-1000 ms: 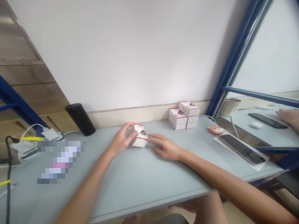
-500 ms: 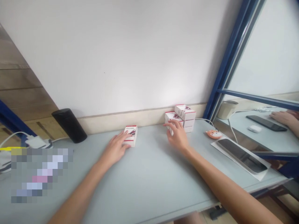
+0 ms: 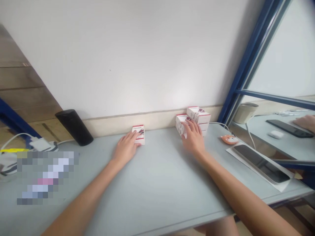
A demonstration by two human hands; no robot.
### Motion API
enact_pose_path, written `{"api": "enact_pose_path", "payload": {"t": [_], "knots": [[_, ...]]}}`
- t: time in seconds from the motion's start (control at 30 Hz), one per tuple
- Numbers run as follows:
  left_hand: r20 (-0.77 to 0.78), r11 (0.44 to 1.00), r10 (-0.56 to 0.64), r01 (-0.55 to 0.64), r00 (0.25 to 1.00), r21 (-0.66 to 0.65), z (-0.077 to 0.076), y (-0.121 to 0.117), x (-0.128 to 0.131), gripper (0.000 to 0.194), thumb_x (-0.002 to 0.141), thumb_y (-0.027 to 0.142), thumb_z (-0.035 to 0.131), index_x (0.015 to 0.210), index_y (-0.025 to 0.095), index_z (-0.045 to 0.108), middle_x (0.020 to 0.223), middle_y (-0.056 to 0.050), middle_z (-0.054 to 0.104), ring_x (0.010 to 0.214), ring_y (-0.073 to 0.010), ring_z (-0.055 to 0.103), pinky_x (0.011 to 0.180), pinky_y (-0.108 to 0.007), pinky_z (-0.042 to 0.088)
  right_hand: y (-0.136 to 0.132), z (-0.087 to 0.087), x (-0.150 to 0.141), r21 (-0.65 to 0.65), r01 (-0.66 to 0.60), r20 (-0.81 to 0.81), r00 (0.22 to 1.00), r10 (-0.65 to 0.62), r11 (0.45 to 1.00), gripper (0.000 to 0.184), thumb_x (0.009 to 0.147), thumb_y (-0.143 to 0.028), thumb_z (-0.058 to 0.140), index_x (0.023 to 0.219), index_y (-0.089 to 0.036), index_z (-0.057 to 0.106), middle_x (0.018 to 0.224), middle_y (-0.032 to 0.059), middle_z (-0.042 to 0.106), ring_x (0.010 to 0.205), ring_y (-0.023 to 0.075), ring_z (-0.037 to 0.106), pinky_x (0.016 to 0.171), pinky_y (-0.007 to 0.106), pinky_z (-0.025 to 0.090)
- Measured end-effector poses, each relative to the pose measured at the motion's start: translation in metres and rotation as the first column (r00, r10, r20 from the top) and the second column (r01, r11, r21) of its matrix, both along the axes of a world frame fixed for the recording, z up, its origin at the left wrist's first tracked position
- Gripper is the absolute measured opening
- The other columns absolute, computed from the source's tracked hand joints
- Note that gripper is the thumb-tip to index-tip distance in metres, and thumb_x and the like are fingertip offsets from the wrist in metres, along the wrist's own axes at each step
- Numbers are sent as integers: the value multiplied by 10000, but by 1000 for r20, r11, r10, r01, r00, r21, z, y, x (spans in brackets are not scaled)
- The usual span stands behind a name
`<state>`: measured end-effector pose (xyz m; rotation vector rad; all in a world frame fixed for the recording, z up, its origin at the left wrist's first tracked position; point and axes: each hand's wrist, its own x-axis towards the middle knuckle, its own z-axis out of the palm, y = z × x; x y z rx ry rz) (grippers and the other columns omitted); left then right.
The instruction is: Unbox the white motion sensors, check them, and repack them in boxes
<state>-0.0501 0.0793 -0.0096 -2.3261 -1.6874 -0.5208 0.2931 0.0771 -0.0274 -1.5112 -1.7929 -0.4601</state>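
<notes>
One white-and-red cardboard box (image 3: 140,131) sits near the far edge of the desk (image 3: 157,196), left of centre, well apart from a stack of matching boxes (image 3: 198,113) to the right. The left hand (image 3: 125,149) reaches the single box from the near side, its fingers (image 3: 133,137) extended and touching it, with the box flat on the desk. The right hand (image 3: 193,139) rests against the near left of the stack, its fingers (image 3: 188,126) spread over the boxes. Neither hand has lifted anything, but the view cannot show how firmly either one presses or grips. The stack sits just in front of the beige skirting (image 3: 157,121), its upper box offset from those beneath. Right of it lie an orange fox-faced trinket (image 3: 229,139) and a smartphone (image 3: 261,168) on a white sheet (image 3: 283,183). To the left stands a black cylinder (image 3: 73,127), beyond which a white charger (image 3: 40,144) trails a cable (image 3: 14,139); a pixelated object (image 3: 46,177) nearer the left edge cannot be made out. Through a blue frame (image 3: 253,55) on the right, another person's hand (image 3: 305,123) rests near a phone (image 3: 289,128) and a small white case (image 3: 274,133), with a metal cup (image 3: 245,113) farther left.
</notes>
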Motion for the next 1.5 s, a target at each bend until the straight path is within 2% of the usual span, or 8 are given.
{"api": "enact_pose_path", "payload": {"t": [0.33,0.6,0.8,0.87,1.07,1.2,1.37,1.5], "knots": [[147,999,-33,36,989,-19,-12,-5,-7,486,1031,399,511,1504,289,535,1665,-84,463,1509,-385,417,1171,-560,437,1,-2,4,66,-97,55,994,94,993,542,899,-7,529,1366,-256,646,1419,79,691,1391,274,582,1264,553,280],[402,988,-147,119,904,96,-6,-25,5,416,975,329,604,1389,292,637,1625,-147,414,1487,-384,407,1232,-630,346,-18,-7,-26,119,-356,-39,931,363,927,311,973,-216,667,1278,-272,693,1365,78,738,1260,298,697,1051,483,549],[972,932,-4,353,233,-81,-9,-34,50,630,978,517,635,1519,321,380,1497,-134,590,1252,-241,678,1043,-436,576,-45,-12,-58,175,-566,-266,761,592,806,465,856,-576,812,1130,-244,637,1078,105,787,862,249,779,709,365,637],[992,907,27,415,126,-78,-9,-36,54,661,970,496,670,1527,342,350,1517,-122,595,1343,-239,633,1071,-421,563,-52,-12,-63,165,-617,-189,746,639,769,418,863,-553,811,1068,-249,609,1055,105,761,866,235,762,693,339,620],[946,960,-169,265,276,94,2,-47,47,491,882,415,800,1308,255,616,1350,-104,690,1053,-201,720,931,-355,611,-54,-4,-64,-9,-602,-324,757,567,799,490,923,-347,703,1343,-252,468,1262,149,628,1120,282,685,945,450,604],[798,897,-400,370,450,241,15,-68,56,204,997,308,670,1191,268,719,1277,-69,742,1083,-190,702,997,-361,585,-53,5,-60,-51,-651,-507,670,542,758,732,966,-386,675,1549,-255,252,1429,166,571,1307,298,615,1117,506,524],[583,814,-580,421,568,400,20,-91,77,357,980,219,686,1321,314,637,1422,-73,670,1298,-246,635,1132,-478,522,-60,19,-59,41,-591,-548,661,513,805,500,995,-453,640,1423,-269,459,1387,132,603,1247,285,641,1071,481,551],[658,868,-496,299,567,397,6,-87,82,660,893,329,813,1469,342,493,1624,-110,476,1433,-306,532,1131,-501,520,-62,22,-56,39,-624,-489,669,560,780,456,900,-466,759,1239,-262,532,1183,98,684,1067,271,696,962,461,588]]}}
